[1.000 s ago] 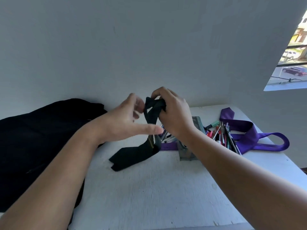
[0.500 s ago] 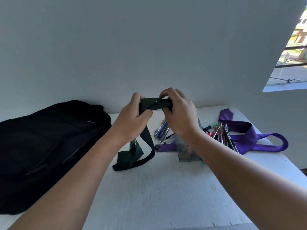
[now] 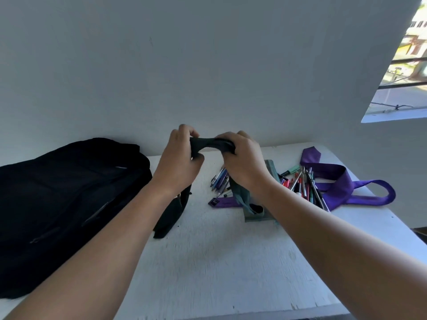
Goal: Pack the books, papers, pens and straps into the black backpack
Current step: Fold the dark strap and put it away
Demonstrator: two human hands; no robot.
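Partly hidden, both hands' fingers (image 3: 184,131) clutch the black strap (image 3: 209,144), ends obscured.

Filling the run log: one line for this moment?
left hand grips black strap | right hand grips it | backpack left | pens unpacked

1. A white table (image 3: 208,269) with a rough, painted-looking top is seen across the lower half of the view; its near edge is seen at the bottom.
2. A plain pale wall (image 3: 184,65) is seen behind the table, filling the upper part of the view.
3. A window opening (image 3: 403,65) is set into the wall at the upper right, with dark horizontal bars across it.
4. Through the window, a sunlit street and part of a building are made out, though blurred.
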